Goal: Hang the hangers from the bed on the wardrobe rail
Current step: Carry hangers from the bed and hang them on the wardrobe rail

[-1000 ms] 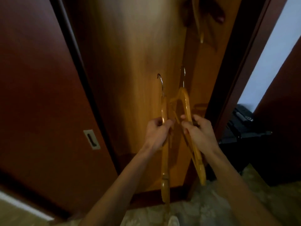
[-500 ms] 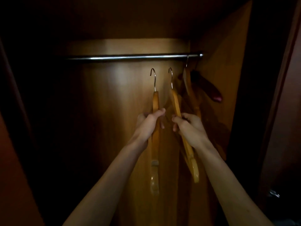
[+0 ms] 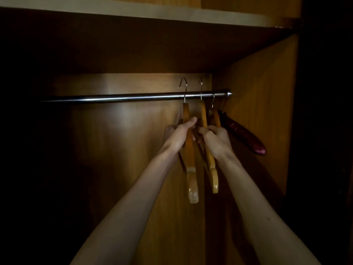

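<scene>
Head view, inside a dim wardrobe. Left hand [image 3: 179, 135] has its fingers curled round a light wooden hanger [image 3: 189, 150], gripping it on the upper arm just below the neck. Right hand [image 3: 215, 139] has its fingers curled round a second light wooden hanger [image 3: 210, 165], same kind of grip. Both hangers are held upright and side by side, close but apart at the lower ends. Their metal hooks stand above the wardrobe rail [image 3: 118, 97]; the shanks cross in front of the rail, and whether either hook touches the bar I cannot tell. The rail runs horizontally, its right end at the wardrobe side panel [image 3: 267, 96]. Just right of the held pair, a third light hanger [image 3: 215, 116] already hangs on the rail, partly hidden behind the right hand. Further right a dark red hanger [image 3: 246, 137] hangs at the rail's end, tilted toward the side panel. A shelf [image 3: 133, 11] spans above the rail. Both forearms reach up from below.
</scene>
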`<state>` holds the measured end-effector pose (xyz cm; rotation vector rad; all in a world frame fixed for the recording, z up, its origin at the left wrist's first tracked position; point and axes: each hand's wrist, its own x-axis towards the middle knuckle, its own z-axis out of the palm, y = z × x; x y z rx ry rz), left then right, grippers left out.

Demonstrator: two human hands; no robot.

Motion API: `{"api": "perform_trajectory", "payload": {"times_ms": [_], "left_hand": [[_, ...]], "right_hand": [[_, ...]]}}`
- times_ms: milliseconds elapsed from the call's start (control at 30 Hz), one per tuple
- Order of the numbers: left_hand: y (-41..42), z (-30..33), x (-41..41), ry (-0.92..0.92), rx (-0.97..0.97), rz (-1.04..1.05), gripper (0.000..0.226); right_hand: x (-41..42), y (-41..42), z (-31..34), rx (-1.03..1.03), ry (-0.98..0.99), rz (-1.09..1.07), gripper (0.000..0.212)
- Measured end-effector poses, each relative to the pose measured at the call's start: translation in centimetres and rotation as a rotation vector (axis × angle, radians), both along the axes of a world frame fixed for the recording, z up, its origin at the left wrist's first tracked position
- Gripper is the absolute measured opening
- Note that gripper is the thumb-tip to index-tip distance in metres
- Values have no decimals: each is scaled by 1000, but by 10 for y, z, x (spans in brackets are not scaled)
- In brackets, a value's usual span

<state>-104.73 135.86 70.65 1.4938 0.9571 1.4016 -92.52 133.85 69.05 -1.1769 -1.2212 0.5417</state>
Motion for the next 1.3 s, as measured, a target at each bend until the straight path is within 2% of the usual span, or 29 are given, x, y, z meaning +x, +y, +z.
{"api": "perform_trajectory", "payload": {"times_ms": [233,367,467,633,767,900,967,1067,1300], "left_hand": [[27,0,19,60,5,-97,36],[35,-11,31,70,-56,-128,45],[38,-19,39,72,-79,-144,44],[36,-29,46,-21,-89,-138,37],[32,-49,46,-98,-112,-160,46],[21,-98,38,-208,-165,-151,49],[16,-129,31,-241,-180,-129,38],[2,-182,20,-130,-243,-109,20],[-43,-356,0,368,-606,-309,28]], "right_hand": [[14,22,1,-40,-6,-83,24],[23,23,-5,-74,-34,-118,19],[28,22,-7,-106,-59,-110,20],[36,17,-16,-63,-46,-69,17],[35,-1,-34,-23,19,-36,22],[27,-32,-73,-7,102,-58,33],[23,-44,-100,0,78,-107,28],[19,-62,-150,-36,6,-114,23],[22,-88,-307,-468,-129,-49,12]]}}
